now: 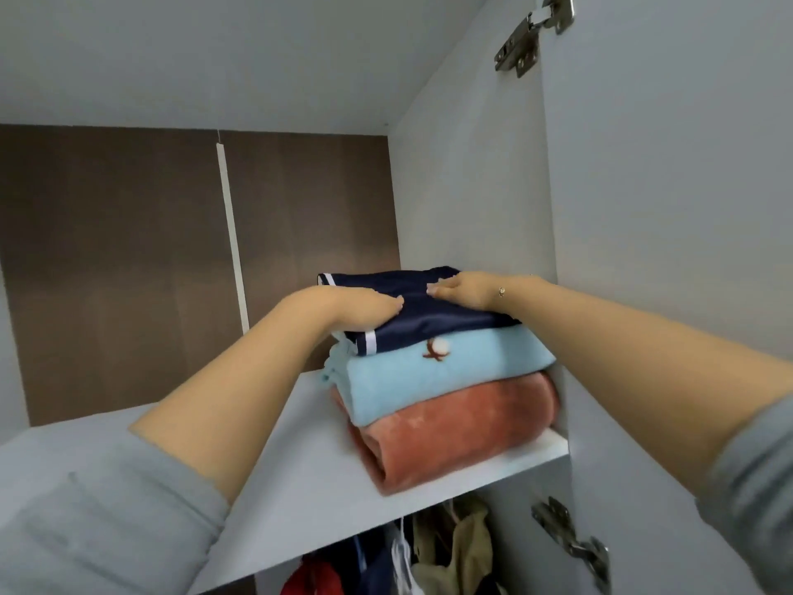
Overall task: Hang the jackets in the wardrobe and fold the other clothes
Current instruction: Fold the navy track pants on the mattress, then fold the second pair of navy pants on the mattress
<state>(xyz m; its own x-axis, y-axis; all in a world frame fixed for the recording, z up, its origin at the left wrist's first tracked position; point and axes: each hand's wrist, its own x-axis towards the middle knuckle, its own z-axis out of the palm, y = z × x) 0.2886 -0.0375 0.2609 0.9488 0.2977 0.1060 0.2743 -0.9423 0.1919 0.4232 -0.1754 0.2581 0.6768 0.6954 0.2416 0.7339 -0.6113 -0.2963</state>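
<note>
A stack of folded clothes sits on the wardrobe's upper shelf (300, 487), against the right wall. On top lies a navy garment with white stripes (433, 324), under it a light blue one (442, 380), at the bottom an orange-pink fleece one (463, 435). My left hand (364, 309) rests flat on the navy garment's left side, fingers straight. On its right side my right hand (461, 289) presses down, fingers straight too. Jackets (446, 547) hang below the shelf, partly hidden by it.
The wardrobe's white right wall (472, 186) stands close to the stack. The open door (669, 208) with metal hinges (570, 538) is at the right. A brown back panel (128, 272) closes the rear. A red garment (313, 577) shows at the bottom.
</note>
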